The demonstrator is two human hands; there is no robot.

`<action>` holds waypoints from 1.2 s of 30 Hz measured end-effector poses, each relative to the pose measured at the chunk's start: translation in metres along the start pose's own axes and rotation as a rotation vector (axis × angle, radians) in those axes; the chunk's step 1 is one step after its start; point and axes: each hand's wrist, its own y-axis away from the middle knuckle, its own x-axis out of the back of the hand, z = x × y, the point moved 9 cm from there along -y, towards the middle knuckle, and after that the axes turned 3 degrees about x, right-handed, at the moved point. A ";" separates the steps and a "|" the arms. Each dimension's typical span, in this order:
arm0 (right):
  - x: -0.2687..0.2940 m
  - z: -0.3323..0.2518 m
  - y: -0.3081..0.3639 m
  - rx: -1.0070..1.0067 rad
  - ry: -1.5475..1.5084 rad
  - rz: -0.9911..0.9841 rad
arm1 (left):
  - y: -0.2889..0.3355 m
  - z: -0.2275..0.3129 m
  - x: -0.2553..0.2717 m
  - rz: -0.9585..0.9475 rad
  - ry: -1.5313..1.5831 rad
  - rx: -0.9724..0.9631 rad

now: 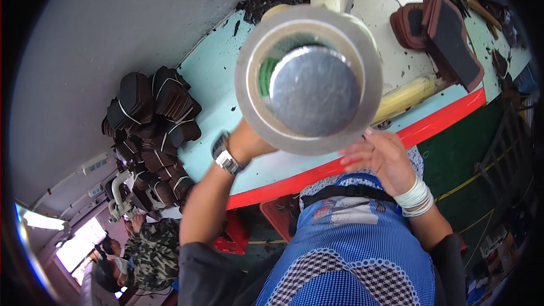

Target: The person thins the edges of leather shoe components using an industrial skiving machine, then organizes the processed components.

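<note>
A ring-shaped machine part [249, 73] with a shiny metal disc [315, 92] inside hangs close in front of me and covers much of the work area. My left hand [252, 143] reaches behind it; its fingers are hidden, and only the back of the hand near the watch [225, 154] shows. My right hand [382, 158] is at the red table edge, just below the ring, with fingers stretched and apart, slightly blurred. I see nothing in it. White bands [416, 198] are wound around my right wrist.
Banded stacks of dark sole-shaped pieces [136, 102] stand at the left of the pale table [209, 79]. Loose red-edged sole pieces [450, 34] lie at the far right, near a yellowish cylinder [408, 99]. Dark scraps [266, 0] pile up behind. A person in camouflage [153, 255] works lower left.
</note>
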 end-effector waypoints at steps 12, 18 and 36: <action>-0.022 -0.151 0.113 1.376 0.944 0.726 | 0.027 0.004 -0.039 -0.166 0.646 0.503; -0.033 -0.149 0.083 1.522 1.954 0.923 | 0.048 0.004 -0.062 -0.098 0.653 0.460; -0.016 -0.150 0.133 1.700 1.510 0.582 | -0.035 0.088 -0.107 0.255 0.870 0.239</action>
